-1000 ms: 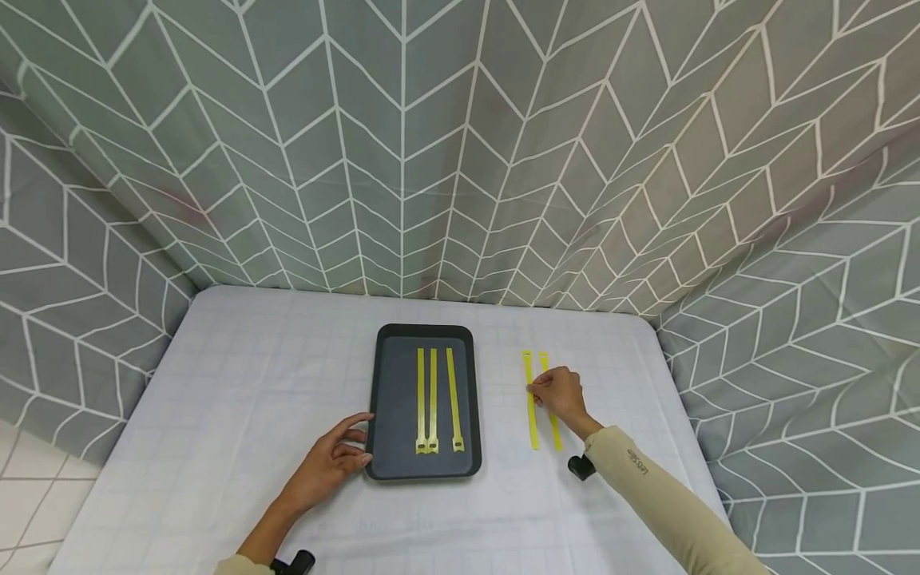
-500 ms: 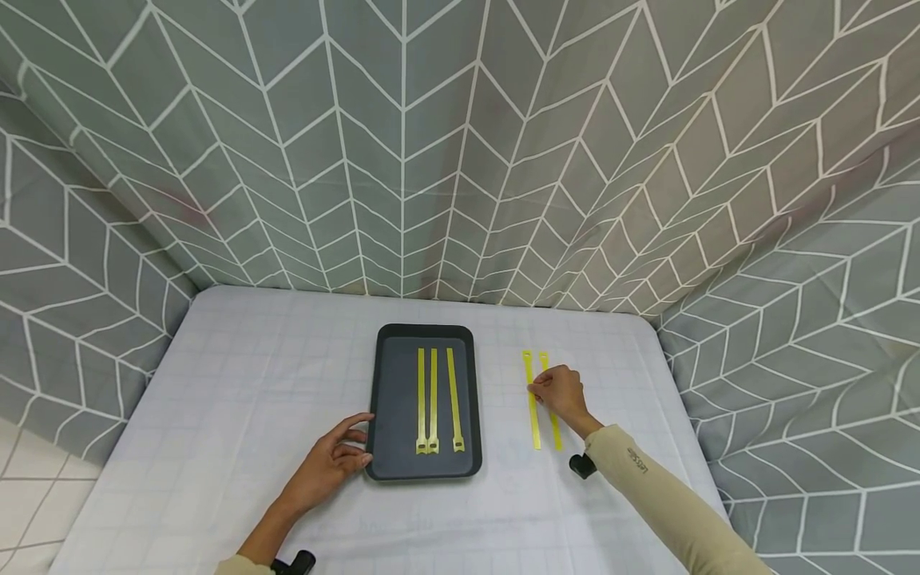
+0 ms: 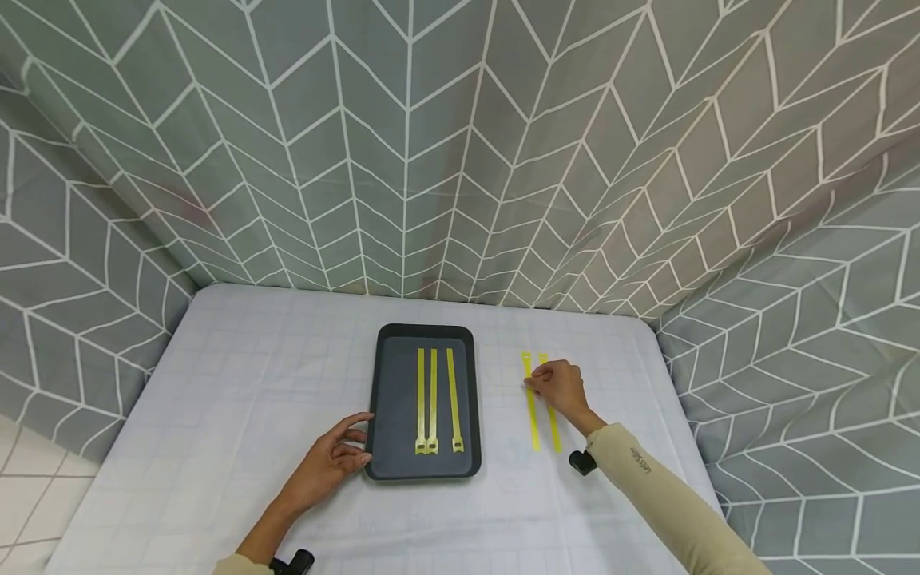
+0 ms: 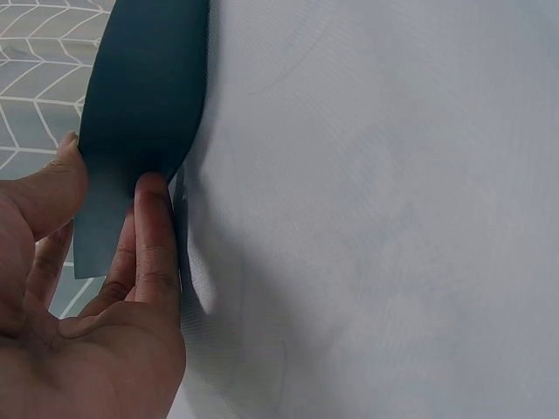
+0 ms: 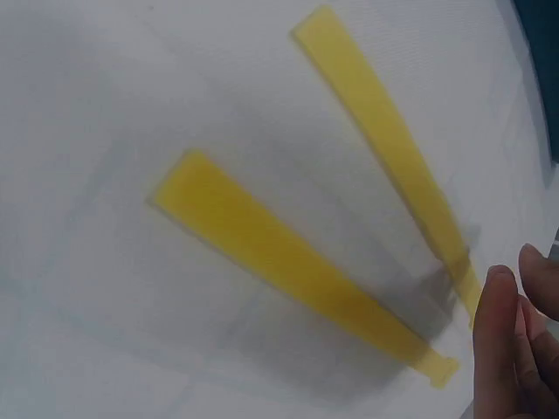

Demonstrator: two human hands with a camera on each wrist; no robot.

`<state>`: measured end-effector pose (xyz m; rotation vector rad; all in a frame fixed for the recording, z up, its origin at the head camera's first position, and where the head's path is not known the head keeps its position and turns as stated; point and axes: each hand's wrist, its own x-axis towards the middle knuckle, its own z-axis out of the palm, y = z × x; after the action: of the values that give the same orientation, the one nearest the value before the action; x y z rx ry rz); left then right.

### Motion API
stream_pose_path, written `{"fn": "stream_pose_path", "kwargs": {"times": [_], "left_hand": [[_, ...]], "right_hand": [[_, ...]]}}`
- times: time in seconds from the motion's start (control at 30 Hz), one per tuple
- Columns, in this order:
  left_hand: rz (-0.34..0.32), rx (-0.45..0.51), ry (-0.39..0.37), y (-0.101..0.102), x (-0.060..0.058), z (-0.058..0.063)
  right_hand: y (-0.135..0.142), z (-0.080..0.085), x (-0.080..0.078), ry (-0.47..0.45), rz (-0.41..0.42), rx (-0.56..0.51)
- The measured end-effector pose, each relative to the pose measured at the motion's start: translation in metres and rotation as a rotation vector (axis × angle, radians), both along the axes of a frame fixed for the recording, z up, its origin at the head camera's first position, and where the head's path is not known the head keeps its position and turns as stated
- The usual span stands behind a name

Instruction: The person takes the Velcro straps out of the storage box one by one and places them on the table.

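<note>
In the head view a dark grey tray (image 3: 394, 399) bears three yellow cable straps (image 3: 454, 407) lying lengthwise, slotted heads nearest me. My left hand (image 3: 323, 469) touches the tray's left side with thumb and fingertips. In the left wrist view the tray's dark wall (image 4: 148, 87) meets those fingertips. To the right of the tray, two more yellow straps lie with their heads pointing away. My right hand (image 3: 564, 391) is over them, fingertips at the left strap (image 3: 533, 423) and the palm covering part of the right strap (image 3: 553, 427). In the right wrist view a gap shows between thumb and index finger.
A white cloth (image 3: 287, 343) covers the table. Grey curtains with white zigzag lines (image 3: 446, 144) hang behind it and at both sides. Pale floor tiles (image 3: 36, 503) show at the lower left. Dark wrist cameras (image 3: 583, 462) sit on both wrists.
My right hand has shifted slightly away from me and left along the left strap. That strap's near end has moved a little to the right. The left hand and tray look the same.
</note>
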<state>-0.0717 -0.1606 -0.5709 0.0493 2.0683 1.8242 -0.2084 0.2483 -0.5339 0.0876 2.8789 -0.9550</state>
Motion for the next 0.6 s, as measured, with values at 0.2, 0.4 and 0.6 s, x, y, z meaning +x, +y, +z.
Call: {"fn": "stream_pose_path", "kwargs": {"times": [0.2, 0.4, 0.6], "left_hand": [[-0.002, 0.005, -0.001, 0.0, -0.001, 0.0], [-0.009, 0.017, 0.006, -0.001, -0.002, -0.001], [-0.015, 0.02, 0.001, -0.002, -0.001, -0.002]], "right_hand": [[-0.003, -0.001, -0.003, 0.041, 0.089, -0.078], [-0.007, -0.006, -0.007, 0.078, 0.21, -0.187], [-0.021, -0.001, -0.014, 0.069, 0.305, -0.231]]}}
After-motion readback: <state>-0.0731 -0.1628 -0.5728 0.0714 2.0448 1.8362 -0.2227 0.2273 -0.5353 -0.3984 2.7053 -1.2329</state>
